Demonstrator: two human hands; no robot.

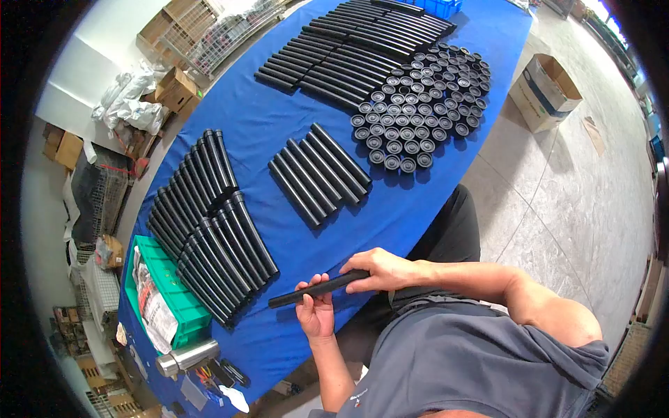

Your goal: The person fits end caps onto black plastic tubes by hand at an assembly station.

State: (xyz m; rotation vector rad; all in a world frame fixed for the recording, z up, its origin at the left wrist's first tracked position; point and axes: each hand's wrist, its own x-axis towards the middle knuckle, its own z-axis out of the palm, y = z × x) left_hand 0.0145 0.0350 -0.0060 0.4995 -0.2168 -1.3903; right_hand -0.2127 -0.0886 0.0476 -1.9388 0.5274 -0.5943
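A black tube (291,299) is held between my two hands over the near edge of the blue table. My left hand (317,311) is closed around its middle, fingers wrapped over it. My right hand (380,270) grips the other end, and the fingers cover that tip. Just beyond lies a short row of loose black tubes (319,173). To the left, black tubes with wider end caps (221,254) lie side by side in two overlapping rows.
Many round black caps (408,132) cover the table's right side, with rows of tubes (348,49) behind them. A green crate (188,313) holding wrapped material stands at left, near a metal cylinder (187,358) and small tools. An open cardboard box (546,94) sits on the floor.
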